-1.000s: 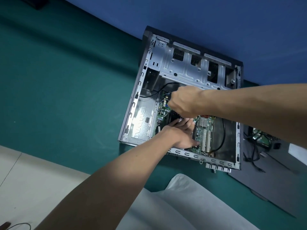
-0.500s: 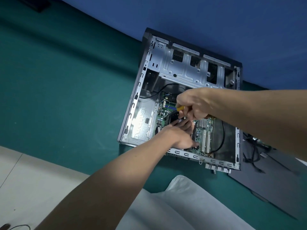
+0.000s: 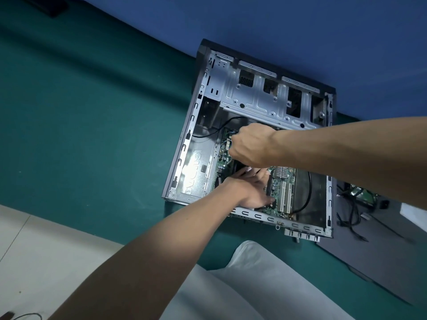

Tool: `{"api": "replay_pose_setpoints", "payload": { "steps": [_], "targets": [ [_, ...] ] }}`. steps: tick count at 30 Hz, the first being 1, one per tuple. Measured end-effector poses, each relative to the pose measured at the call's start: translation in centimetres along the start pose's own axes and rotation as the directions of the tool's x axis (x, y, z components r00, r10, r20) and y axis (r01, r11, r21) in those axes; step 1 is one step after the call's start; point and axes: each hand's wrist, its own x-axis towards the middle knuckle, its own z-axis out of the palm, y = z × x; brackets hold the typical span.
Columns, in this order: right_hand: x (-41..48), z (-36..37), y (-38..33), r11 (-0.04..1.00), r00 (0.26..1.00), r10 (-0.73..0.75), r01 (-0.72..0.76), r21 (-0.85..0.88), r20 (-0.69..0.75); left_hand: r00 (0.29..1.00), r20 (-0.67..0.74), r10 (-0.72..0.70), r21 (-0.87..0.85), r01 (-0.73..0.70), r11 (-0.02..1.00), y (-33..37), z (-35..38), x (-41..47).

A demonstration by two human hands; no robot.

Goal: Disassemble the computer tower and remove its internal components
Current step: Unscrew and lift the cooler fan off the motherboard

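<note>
Brace motherboard (image 3: 280, 192) with flat left hand (image 3: 251, 192) by near edge of tower (image 3: 268, 218); press fisted right hand (image 3: 250, 144), contents hidden, straight down.

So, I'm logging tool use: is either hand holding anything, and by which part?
The right hand is fisted over the circuit board; what it grips, if anything, is hidden. The left hand lies flat, holding nothing.

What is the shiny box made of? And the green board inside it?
The case looks like bare sheet metal: silver-grey, shiny, stamped with holes and ribs. The green board seems a circuit board, perhaps fibreglass, carrying small parts and white plastic-looking slots.
</note>
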Motion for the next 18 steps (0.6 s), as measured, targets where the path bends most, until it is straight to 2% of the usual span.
{"api": "replay_pose_setpoints", "payload": {
  "steps": [1, 3, 5, 6, 8, 9, 10, 11, 13, 15, 17, 18],
  "targets": [
    [0.4, 0.2, 0.1, 0.999, 0.999, -0.032, 0.032, 0.023, -0.018, 1.0, -0.013, 0.003, -0.005, -0.003, 1.0, 0.0, 0.0, -0.1],
    [1.0, 0.4, 0.5, 0.985, 1.0, 0.011, -0.011, 0.173, 0.003, 0.998, -0.057, 0.007, -0.003, -0.007, 1.0, 0.2, 0.0, -0.5],
    [0.9, 0.3, 1.1, 0.931, 0.99, 0.133, -0.143, 0.337, 0.054, 0.987, -0.16, 0.011, 0.035, -0.005, 0.999, 0.4, -0.2, -0.9],
    [0.8, 0.3, 1.5, 0.851, 0.971, 0.219, -0.237, 0.469, 0.094, 0.973, -0.232, 0.008, 0.049, 0.003, 0.999, 0.6, -0.3, -1.0],
    [0.8, 0.3, 2.3, 0.577, 0.893, 0.382, -0.433, 0.693, 0.239, 0.928, -0.372, -0.03, 0.023, 0.042, 0.999, 1.0, -0.5, -1.3],
    [0.7, 0.3, 2.5, 0.478, 0.846, 0.421, -0.513, 0.713, 0.326, 0.907, -0.416, -0.06, 0.0, 0.066, 0.998, 1.2, -0.6, -1.4],
    [0.6, 0.3, 2.4, 0.447, 0.808, 0.438, -0.575, 0.685, 0.394, 0.896, -0.435, -0.084, -0.007, 0.09, 0.996, 1.4, -0.7, -1.3],
    [0.6, 0.4, 2.3, 0.454, 0.79, 0.439, -0.606, 0.653, 0.428, 0.898, -0.428, -0.105, -0.006, 0.113, 0.994, 1.7, -0.7, -1.2],
    [0.9, 0.1, 2.0, 0.532, 0.811, 0.406, -0.585, 0.612, 0.422, 0.911, -0.386, -0.147, -0.011, 0.155, 0.988, 1.9, -0.6, -0.6],
    [1.3, -0.2, 2.1, 0.722, 0.887, 0.356, -0.461, 0.516, 0.296, 0.913, -0.365, -0.18, -0.034, 0.18, 0.983, 2.1, -0.6, -0.3],
    [1.5, -0.3, 2.1, 0.922, 0.953, 0.271, -0.298, 0.247, 0.138, 0.905, -0.389, -0.172, -0.015, 0.181, 0.983, 2.1, -0.6, 0.0],
    [1.4, -0.3, 2.0, 0.971, 0.978, 0.197, -0.204, 0.121, 0.07, 0.894, -0.414, -0.168, -0.005, 0.182, 0.983, 2.0, -0.5, 0.0]
  ]
}}
